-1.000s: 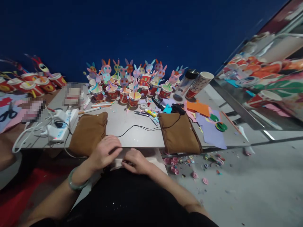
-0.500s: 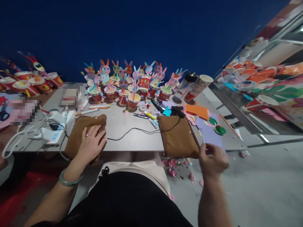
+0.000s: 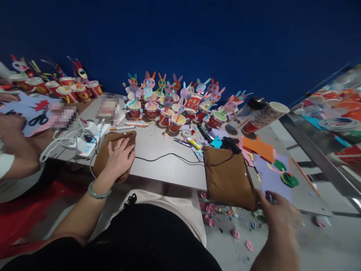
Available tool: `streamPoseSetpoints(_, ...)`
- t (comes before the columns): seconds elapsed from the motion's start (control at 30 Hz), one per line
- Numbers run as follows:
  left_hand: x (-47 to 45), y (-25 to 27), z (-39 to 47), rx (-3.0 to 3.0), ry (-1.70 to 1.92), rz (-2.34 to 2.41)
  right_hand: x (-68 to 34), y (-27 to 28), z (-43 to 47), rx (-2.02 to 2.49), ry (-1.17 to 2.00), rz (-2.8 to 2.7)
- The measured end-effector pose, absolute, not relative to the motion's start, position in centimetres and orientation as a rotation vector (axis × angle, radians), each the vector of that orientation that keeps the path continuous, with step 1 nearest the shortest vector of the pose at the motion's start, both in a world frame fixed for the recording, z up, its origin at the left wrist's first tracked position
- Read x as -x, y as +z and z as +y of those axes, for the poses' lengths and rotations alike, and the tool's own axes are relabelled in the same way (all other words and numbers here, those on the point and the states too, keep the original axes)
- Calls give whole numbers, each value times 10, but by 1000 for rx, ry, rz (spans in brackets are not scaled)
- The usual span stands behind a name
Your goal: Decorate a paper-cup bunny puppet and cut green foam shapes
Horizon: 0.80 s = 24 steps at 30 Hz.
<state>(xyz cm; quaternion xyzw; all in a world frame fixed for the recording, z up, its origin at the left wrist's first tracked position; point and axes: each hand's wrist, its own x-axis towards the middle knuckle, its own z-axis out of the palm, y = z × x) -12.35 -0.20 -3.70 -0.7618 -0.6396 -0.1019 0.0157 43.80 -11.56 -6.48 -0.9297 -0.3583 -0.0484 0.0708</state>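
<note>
My left hand point(image 3: 121, 155) lies spread over a brown cloth pouch point(image 3: 103, 160) at the table's left front. It wears a ring, with a green bangle on the wrist. A second brown cloth pouch point(image 3: 228, 177) lies flat to the right, its lower corner past the table edge. At its right side is my right hand point(image 3: 279, 212), slightly blurred, fingers loosely bent and a gap between thumb and forefinger. The thumb tip meets or nearly meets the pouch's edge; nothing shows in this hand. A thin black cable point(image 3: 169, 154) runs between the two pouches.
Paper cups point(image 3: 177, 122) with paper rabbits stand at the back. A power strip point(image 3: 91, 143), scissors point(image 3: 182, 142), a glue stick point(image 3: 194, 143), orange paper point(image 3: 258, 146), a clear bottle point(image 3: 245, 114) and stacked cups point(image 3: 265, 117) surround the pouches. A co-worker's arm point(image 3: 19, 162) is at left.
The view has swung left, so the table sits further right and tilted. My left hand stays on its pouch. My right hand remains by the other pouch's edge, its fingers somewhat less curled.
</note>
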Motion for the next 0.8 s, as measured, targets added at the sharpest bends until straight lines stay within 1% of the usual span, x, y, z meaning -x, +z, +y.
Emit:
streamPoseSetpoints(0.17,112,-42,-3,2338,-311,-2013,-431,-48,-108,3038,-6,-1026)
streamPoseSetpoints(0.33,100,-48,-8,2358,-286,-1919,-429,-36,-101,3091,14,-1186)
streamPoseSetpoints(0.43,97,-50,-10,2362,-272,-1886,-429,-32,-100,3024,-45,-1205)
streamPoseSetpoints(0.63,95,-54,-9,2374,-300,-1852,-439,-28,-101,2724,-66,-1045)
streamPoseSetpoints(0.73,95,-54,-9,2384,-312,-1853,-453,-28,-101,2637,-161,-1009)
streamPoseSetpoints(0.8,95,-53,-10,2387,-316,-1854,-464,-28,-98,2519,-279,-1015)
